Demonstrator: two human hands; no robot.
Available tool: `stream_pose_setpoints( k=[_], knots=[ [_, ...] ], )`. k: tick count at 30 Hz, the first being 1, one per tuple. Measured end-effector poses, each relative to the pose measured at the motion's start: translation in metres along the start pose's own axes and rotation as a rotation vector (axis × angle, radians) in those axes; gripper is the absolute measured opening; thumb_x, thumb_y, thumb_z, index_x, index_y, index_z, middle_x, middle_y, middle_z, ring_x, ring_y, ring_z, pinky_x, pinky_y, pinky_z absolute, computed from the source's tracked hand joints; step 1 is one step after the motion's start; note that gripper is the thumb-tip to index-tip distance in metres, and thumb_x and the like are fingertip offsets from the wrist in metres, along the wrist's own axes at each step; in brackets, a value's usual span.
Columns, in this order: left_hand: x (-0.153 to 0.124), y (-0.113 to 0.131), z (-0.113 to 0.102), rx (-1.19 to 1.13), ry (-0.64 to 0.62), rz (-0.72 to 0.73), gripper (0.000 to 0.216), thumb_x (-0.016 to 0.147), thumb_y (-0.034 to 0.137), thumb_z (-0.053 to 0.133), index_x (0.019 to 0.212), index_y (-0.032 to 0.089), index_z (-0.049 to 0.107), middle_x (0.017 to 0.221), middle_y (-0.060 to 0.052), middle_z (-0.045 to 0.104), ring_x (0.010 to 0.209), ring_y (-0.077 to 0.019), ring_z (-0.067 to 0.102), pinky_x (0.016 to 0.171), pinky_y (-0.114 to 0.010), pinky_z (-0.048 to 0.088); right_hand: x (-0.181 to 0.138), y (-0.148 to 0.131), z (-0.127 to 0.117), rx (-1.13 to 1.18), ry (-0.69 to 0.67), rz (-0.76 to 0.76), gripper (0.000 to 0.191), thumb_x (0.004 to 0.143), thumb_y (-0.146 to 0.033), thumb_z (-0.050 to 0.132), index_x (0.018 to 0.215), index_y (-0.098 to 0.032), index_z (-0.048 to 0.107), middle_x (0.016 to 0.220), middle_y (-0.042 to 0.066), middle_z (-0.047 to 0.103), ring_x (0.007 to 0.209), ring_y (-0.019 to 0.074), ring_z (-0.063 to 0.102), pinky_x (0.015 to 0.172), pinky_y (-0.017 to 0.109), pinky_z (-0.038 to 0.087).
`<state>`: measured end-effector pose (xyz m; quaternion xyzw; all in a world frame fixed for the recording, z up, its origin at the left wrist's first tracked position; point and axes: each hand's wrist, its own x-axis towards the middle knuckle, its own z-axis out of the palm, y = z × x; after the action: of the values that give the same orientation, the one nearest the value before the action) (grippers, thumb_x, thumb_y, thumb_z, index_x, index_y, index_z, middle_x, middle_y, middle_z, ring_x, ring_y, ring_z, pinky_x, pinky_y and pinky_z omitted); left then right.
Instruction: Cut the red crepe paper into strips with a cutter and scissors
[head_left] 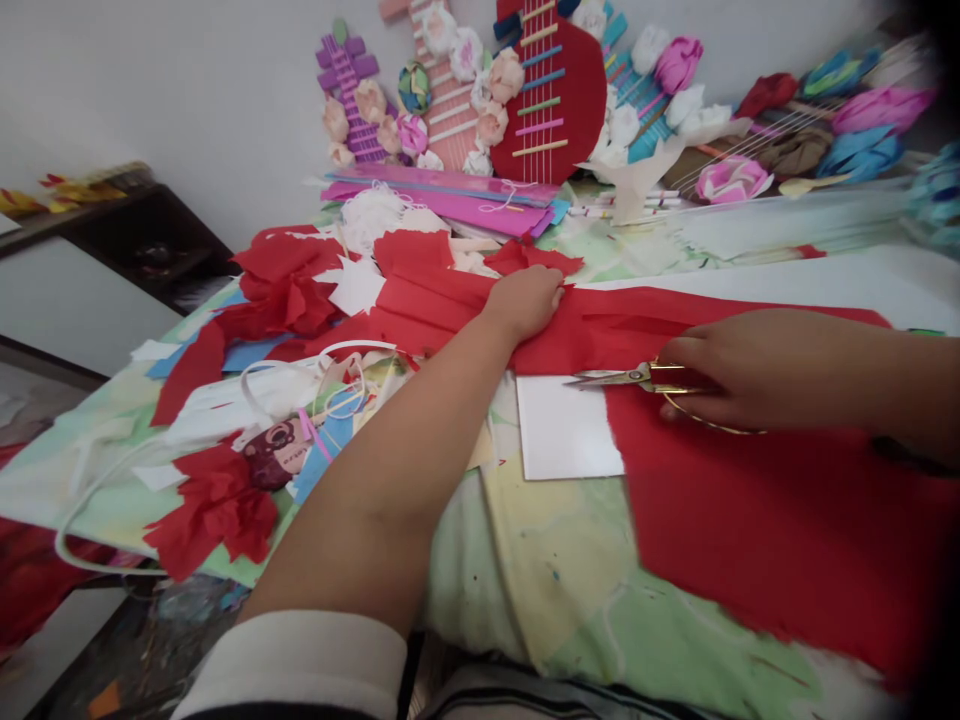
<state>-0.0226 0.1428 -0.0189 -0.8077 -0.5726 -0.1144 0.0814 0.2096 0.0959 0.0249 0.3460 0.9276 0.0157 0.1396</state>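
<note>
My right hand [720, 365] is closed round the handles of a pair of gold-handled scissors [637, 378]. Their blades point left, along the lower edge of a folded strip of red crepe paper [637, 310]. On the left part of that strip rests my left hand [527, 303], fingers curled in on the paper; the fingertips are partly hidden. A larger sheet of red crepe paper [765, 530] spreads below the scissors and off the table's front edge. Under the red paper, a white board [566, 430] shows at the blade tips.
Torn red scraps [217, 505], a white cord [82, 500] and a dark red packet [277, 452] litter the left side. White string [382, 215] and purple sheets [450, 205] lie behind. Paper-flower guitar shapes [555, 100] lean on the wall. A dark shelf [165, 240] stands left.
</note>
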Motion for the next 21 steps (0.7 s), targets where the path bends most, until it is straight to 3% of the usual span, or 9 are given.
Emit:
stream_pose_setpoints(
  k=[5,12,15,21],
  knots=[
    [-0.001,0.002,0.0,-0.006,-0.005,-0.01,0.027,0.088,0.024,0.035,0.098,0.014,0.058,0.099,-0.013,0.06,0.089,-0.0264,0.057,0.073,-0.034,0.042,-0.002,-0.01,-0.004,0.022,-0.122,0.032,0.042,0.074,-0.061,0.036,0.079,-0.023,0.055,0.068,0.004,0.057,0.053,0.0166,0.049,0.048,0.029,0.031],
    [-0.003,0.006,-0.015,0.002,-0.037,0.02,0.025,0.087,0.023,0.035,0.093,0.015,0.058,0.098,-0.011,0.061,0.089,-0.0243,0.057,0.074,-0.032,0.04,-0.003,-0.009,-0.002,-0.013,-0.083,0.043,0.043,0.073,-0.062,0.037,0.078,-0.023,0.055,0.067,0.005,0.056,0.052,0.0174,0.048,0.047,0.029,0.028],
    [-0.002,0.013,-0.037,-0.006,-0.014,0.042,0.023,0.086,0.02,0.035,0.089,0.016,0.058,0.095,-0.01,0.061,0.089,-0.0248,0.056,0.073,-0.033,0.039,-0.004,-0.008,0.0,-0.001,-0.049,0.049,0.045,0.072,-0.063,0.038,0.079,-0.022,0.056,0.066,0.005,0.056,0.051,0.0167,0.047,0.046,0.028,0.027],
    [-0.018,0.037,-0.102,0.059,0.115,0.118,0.019,0.086,0.022,0.037,0.072,0.018,0.05,0.074,-0.007,0.057,0.077,-0.0237,0.056,0.065,-0.032,0.037,-0.006,-0.011,0.001,0.021,-0.03,0.052,0.042,0.072,-0.062,0.039,0.078,-0.023,0.055,0.065,0.004,0.056,0.051,0.0161,0.048,0.045,0.027,0.027]
  ],
)
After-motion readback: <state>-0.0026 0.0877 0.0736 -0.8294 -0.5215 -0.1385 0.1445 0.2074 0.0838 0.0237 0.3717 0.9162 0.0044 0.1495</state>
